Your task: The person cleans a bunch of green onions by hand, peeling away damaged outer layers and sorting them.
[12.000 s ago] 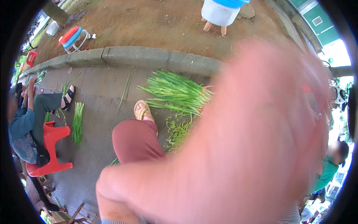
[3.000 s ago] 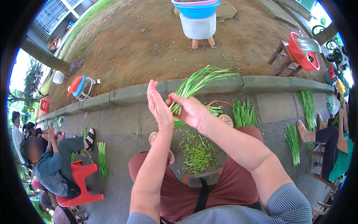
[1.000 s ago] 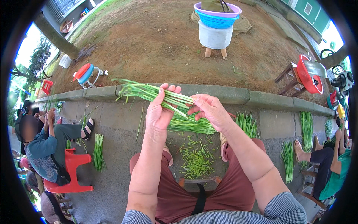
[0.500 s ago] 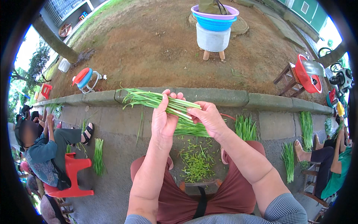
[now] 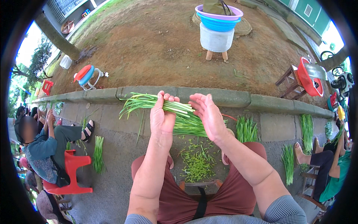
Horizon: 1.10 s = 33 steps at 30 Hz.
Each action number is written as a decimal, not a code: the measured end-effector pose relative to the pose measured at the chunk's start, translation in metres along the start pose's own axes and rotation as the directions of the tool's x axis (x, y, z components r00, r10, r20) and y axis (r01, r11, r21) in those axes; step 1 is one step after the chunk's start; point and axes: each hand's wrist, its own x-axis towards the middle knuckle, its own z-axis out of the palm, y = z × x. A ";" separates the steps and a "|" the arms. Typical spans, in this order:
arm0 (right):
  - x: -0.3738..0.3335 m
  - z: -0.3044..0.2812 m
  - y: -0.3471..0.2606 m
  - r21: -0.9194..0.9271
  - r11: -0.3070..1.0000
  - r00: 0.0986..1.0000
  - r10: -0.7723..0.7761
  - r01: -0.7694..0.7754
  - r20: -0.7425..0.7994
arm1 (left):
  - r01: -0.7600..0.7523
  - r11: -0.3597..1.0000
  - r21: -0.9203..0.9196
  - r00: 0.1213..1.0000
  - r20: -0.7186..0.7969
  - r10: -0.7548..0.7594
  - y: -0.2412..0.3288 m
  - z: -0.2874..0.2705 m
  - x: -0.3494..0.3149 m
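My left hand (image 5: 162,118) is wrapped round a bunch of chives (image 5: 141,102), held level above the pavement. Its leafy ends fan out to the left, and the pale stem ends point right. Just beyond those ends is my right hand (image 5: 211,116), open and flat with its fingers stretched out and nothing in it. Whether its fingertips touch the stems I cannot tell. Under my hands lies a larger pile of chives (image 5: 188,126), partly hidden. Short green and yellowish trimmings (image 5: 197,162) are scattered between my feet.
Another bundle of chives (image 5: 247,130) lies by my right knee. A stone kerb (image 5: 212,97) runs across ahead. A person (image 5: 41,149) sits left on a red stool (image 5: 76,170); another in green (image 5: 337,175) sits right. Beyond the kerb stand stacked basins (image 5: 217,23) and a red basin (image 5: 311,80).
My right hand has let go of the stem ends and opened, its fingers now straight up beside them. The left hand keeps its hold on the bunch.
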 end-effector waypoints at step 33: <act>-0.009 -0.001 -0.011 -0.019 0.886 0.854 0.451 -0.462 0.261 | 0.211 0.938 0.275 0.976 -0.104 -0.189 -0.017 0.022 -0.017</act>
